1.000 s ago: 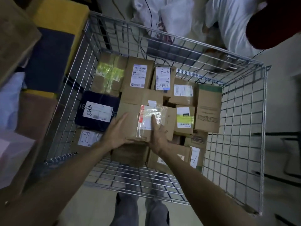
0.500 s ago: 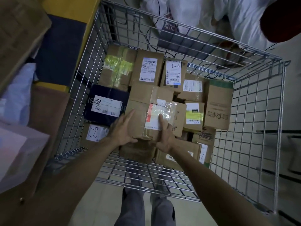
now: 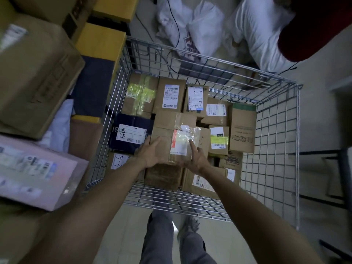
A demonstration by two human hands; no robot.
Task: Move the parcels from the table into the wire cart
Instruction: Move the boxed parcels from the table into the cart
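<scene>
Deep in the wire cart (image 3: 276, 149), a brown cardboard parcel (image 3: 163, 138) with a taped clear label pouch lies on top of several other parcels. My left hand (image 3: 150, 152) rests on its near left part, fingers laid straight over the top. At its near right edge is my right hand (image 3: 197, 159), index finger stretched along the pouch. My thumbs are hidden. On the table at the left lie a pink parcel (image 3: 34, 168) and a large brown box (image 3: 34, 73).
The cart's floor is packed with labelled boxes and a dark blue parcel (image 3: 131, 134). White bags (image 3: 205, 29) and a person in white (image 3: 257, 35) are on the floor beyond the cart. My legs (image 3: 158, 235) stand against its near wall.
Both hands stay on the same brown parcel, which has hardly moved in the cart. The view has swung, bringing more of the table's parcels in at the left.
</scene>
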